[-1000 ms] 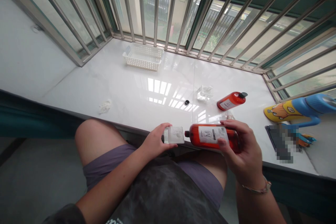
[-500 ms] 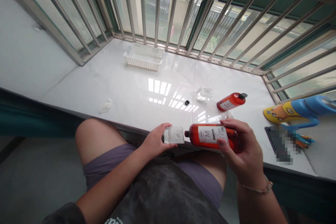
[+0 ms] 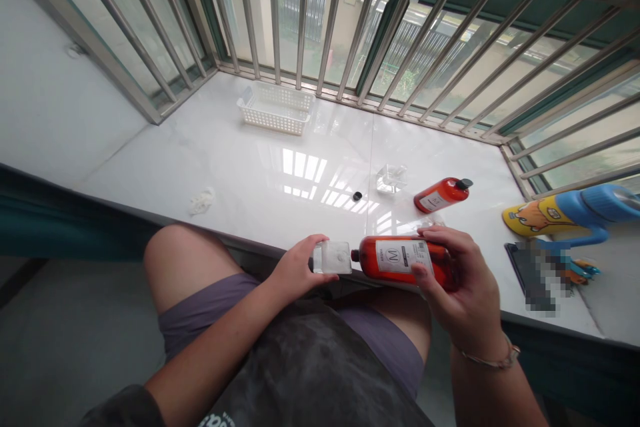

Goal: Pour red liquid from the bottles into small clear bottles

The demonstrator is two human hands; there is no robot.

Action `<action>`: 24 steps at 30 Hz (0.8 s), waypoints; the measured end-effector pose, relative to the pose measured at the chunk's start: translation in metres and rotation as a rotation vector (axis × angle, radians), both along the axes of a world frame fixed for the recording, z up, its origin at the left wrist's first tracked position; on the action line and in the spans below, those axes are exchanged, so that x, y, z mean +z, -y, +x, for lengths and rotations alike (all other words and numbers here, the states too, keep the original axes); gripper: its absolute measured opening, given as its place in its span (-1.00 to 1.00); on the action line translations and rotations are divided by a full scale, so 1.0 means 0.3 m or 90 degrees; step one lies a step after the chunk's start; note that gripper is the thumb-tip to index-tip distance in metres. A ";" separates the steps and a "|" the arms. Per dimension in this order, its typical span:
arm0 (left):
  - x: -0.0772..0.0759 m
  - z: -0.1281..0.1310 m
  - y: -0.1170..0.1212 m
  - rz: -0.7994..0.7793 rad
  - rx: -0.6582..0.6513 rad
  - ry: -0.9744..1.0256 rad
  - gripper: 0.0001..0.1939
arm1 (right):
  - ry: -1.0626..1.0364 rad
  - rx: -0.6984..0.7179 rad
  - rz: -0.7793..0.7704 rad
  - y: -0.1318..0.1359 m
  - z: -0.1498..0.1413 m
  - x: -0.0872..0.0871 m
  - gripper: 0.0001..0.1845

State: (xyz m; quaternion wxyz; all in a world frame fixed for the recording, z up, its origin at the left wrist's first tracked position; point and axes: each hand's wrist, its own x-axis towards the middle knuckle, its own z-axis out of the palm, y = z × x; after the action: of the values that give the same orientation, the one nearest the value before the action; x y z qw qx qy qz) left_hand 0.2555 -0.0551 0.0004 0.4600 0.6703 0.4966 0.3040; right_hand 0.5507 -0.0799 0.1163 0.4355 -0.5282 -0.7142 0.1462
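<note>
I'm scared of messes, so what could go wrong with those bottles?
The orange bottle lies nearly sideways in the right hand. Its neck looks uncapped, so liquid might spill onto the shorts. The clear square bottle in the left hand could slip and hit the white polished sill.

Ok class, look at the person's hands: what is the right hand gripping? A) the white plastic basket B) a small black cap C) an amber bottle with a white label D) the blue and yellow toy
C: the right hand wraps around the amber bottle, whose white label faces up.
</note>
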 end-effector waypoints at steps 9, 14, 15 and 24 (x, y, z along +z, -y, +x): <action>-0.004 0.002 -0.003 0.018 -0.004 0.008 -0.23 | 0.010 0.000 0.002 -0.012 -0.016 0.020 -0.50; -0.007 0.002 -0.003 0.020 -0.008 0.015 -0.23 | 0.011 -0.003 0.004 -0.019 -0.026 0.027 -0.51; -0.008 0.002 -0.003 0.019 -0.008 0.017 -0.23 | 0.013 -0.001 0.003 -0.020 -0.027 0.028 -0.51; -0.011 -0.001 -0.004 0.022 -0.009 0.021 -0.24 | 0.045 0.017 0.005 -0.025 -0.029 0.043 -0.49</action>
State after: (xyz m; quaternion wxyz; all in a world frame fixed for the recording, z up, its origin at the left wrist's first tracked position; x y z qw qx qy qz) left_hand 0.2553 -0.0540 -0.0029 0.4586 0.6766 0.4787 0.3206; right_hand 0.5421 -0.0723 0.1292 0.4099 -0.5215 -0.7369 0.1303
